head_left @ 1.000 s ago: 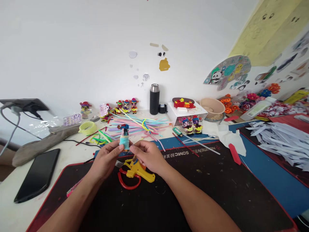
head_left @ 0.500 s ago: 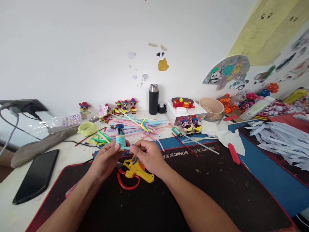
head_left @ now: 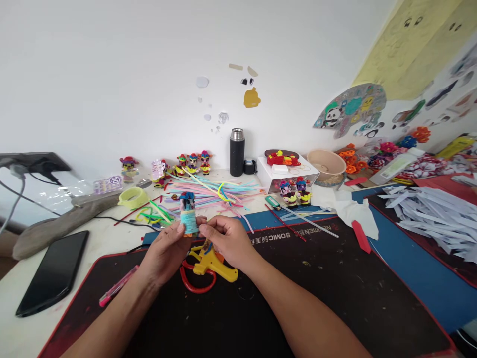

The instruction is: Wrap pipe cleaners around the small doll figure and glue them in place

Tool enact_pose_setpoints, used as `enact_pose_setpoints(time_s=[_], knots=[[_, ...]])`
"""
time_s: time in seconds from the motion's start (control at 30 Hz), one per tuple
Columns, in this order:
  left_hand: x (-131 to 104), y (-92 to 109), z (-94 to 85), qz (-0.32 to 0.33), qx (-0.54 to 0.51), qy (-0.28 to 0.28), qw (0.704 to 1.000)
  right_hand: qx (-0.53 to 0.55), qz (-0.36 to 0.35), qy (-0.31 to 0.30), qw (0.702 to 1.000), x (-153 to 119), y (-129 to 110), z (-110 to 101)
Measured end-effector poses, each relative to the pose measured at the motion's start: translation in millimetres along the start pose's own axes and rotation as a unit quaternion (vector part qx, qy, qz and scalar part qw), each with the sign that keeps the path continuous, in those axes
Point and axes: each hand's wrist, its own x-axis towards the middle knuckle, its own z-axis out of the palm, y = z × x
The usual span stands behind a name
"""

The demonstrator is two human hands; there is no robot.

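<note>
My left hand [head_left: 164,256] is closed around the lower part of a small pipe-cleaner figurine [head_left: 189,221], holding it upright. Its body is wound in light blue pipe cleaner, and the dark head wears a red and blue cap. At the figurine's lower right, my right hand [head_left: 231,244] pinches with thumb and index finger; the end of the light blue pipe cleaner is mostly hidden in that pinch. Just below the hands, a yellow glue gun [head_left: 214,266] lies across red-handled scissors [head_left: 197,289] on the dark mat [head_left: 298,293].
Loose pastel pipe cleaners [head_left: 212,189] spread behind the hands. Finished figurines [head_left: 193,163] stand near the wall, beside a black thermos [head_left: 237,154]. A phone [head_left: 54,271] and pink pen [head_left: 118,286] lie left. A white box [head_left: 268,174] and paper strips [head_left: 432,219] are to the right.
The figurine has turned a little and shifted slightly right in my left hand. The light blue strand that stretched to my right fingers is now mostly out of sight.
</note>
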Motion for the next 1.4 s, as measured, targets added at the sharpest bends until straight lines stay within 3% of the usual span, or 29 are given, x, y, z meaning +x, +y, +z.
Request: enact_pose_setpoints(time_s=[0.67, 0.8, 1.0, 1.2, 1.4], knots=[[-12.6, -0.7, 16.7, -0.056, -0.041, -0.085, 0.994, 0.126, 0.068, -0.142, 0.979, -4.4, -6.5, -0.1], [-8.9, -4.9, 12.3, -0.052, -0.041, -0.089, 0.994, 0.133, 0.061, -0.124, 0.981, -3.6, -5.3, -1.0], [-1.4, -11.9, 9.3, -0.005, -0.013, -0.019, 1.000, 0.136, 0.051, -0.070, 0.987, -1.9, -6.4, 0.7], [-0.5, -4.5, 9.9, 0.022, 0.044, 0.023, 0.999, 0.113, 0.038, -0.033, 0.992, 1.6, -4.3, -1.0], [-0.3, 4.8, 2.7, 0.030, 0.093, 0.009, 0.995, 0.054, 0.033, -0.023, 0.998, 2.4, -0.9, -2.7]])
